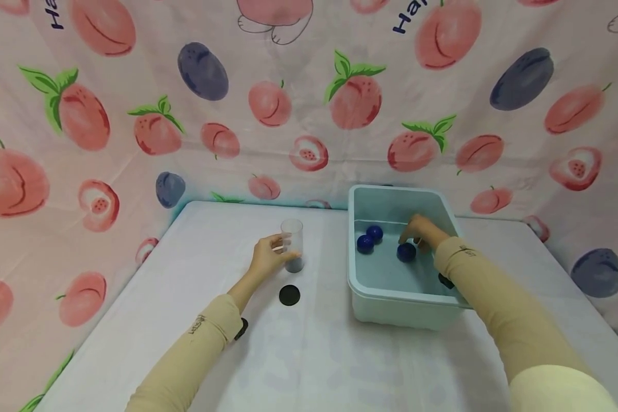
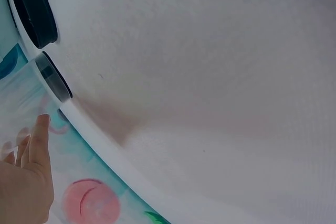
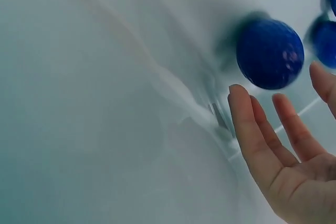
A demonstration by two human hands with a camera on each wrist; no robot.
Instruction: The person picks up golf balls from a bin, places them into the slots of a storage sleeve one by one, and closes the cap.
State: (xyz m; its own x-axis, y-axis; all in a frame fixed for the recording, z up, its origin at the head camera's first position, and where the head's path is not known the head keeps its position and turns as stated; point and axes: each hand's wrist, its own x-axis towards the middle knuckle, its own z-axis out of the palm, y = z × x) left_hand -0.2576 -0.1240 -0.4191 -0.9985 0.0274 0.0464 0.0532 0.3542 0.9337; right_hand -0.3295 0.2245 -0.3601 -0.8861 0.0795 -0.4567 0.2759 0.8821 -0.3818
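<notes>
My left hand holds a clear plastic cylinder with a dark bottom, fingers and thumb around its side. On the table just in front lies a round black lid; the left wrist view shows the lid's raised rim. Inside a pale blue-green bin, my right hand reaches down beside a dark blue ball. Its fingers are spread and slightly bent in the right wrist view, with the ball just beyond the fingertips. Two more blue balls lie to the left in the bin.
The bin's raised walls surround the right hand, and the right forearm crosses its right rim. A white table carries everything. Behind it hangs a fruit-printed cloth, which also runs down both sides.
</notes>
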